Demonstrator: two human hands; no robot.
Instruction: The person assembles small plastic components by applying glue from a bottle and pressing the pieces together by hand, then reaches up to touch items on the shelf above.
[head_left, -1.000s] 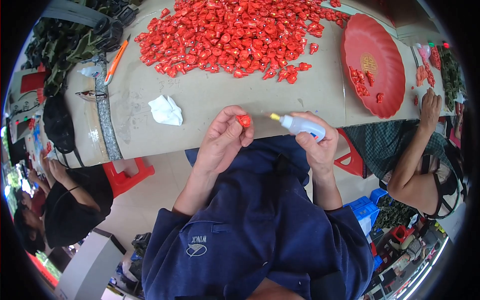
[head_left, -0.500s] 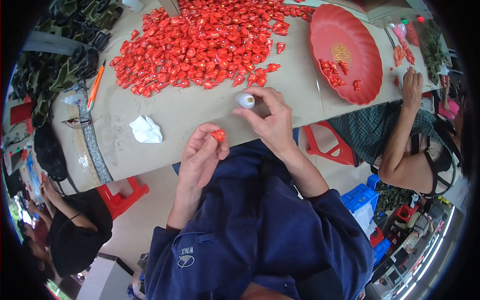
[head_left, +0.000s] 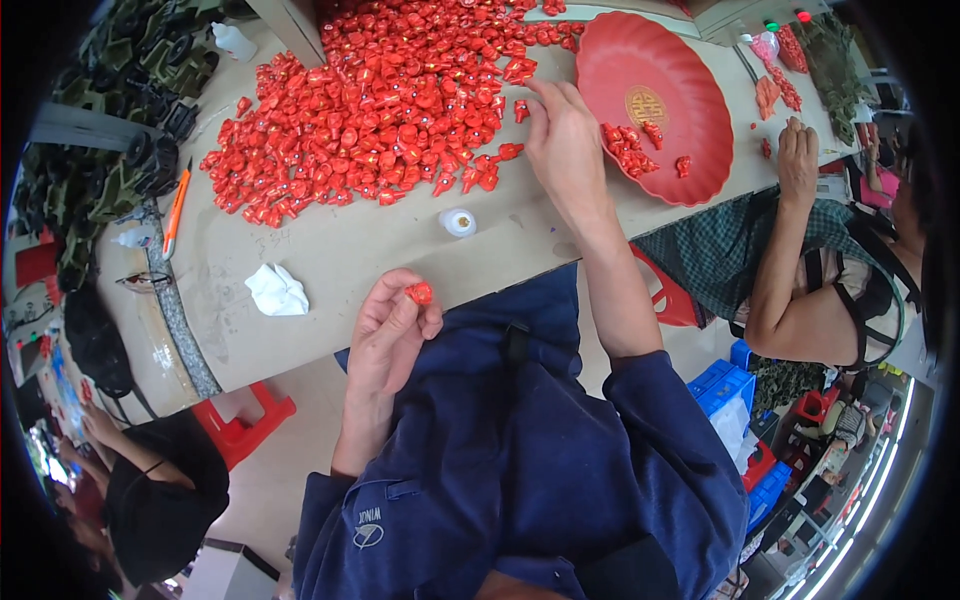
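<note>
My left hand (head_left: 383,335), close to my body at the table's front edge, pinches a small glossy red plastic figure part (head_left: 419,293) between thumb and fingers. Farther out, my right hand (head_left: 568,145) reaches between the heap of red parts (head_left: 375,120) and the red scalloped tray (head_left: 705,150). Its fingers are apart and slightly bent, with nothing visible in them, beside a loose red part (head_left: 521,111). A small white bottle (head_left: 459,222) with a brownish tip stands on the table between my hands.
A crumpled white tissue (head_left: 278,290) and an orange utility knife (head_left: 177,213) lie to the left. Several red parts (head_left: 628,150) rest in the tray. Green toy vehicles (head_left: 125,165) pile up at far left. A co-worker's arm (head_left: 790,240) leans on the table at right.
My right hand has let go of the white bottle, leaving it standing, and has moved away toward the loose red part. My left hand still holds its red part.
</note>
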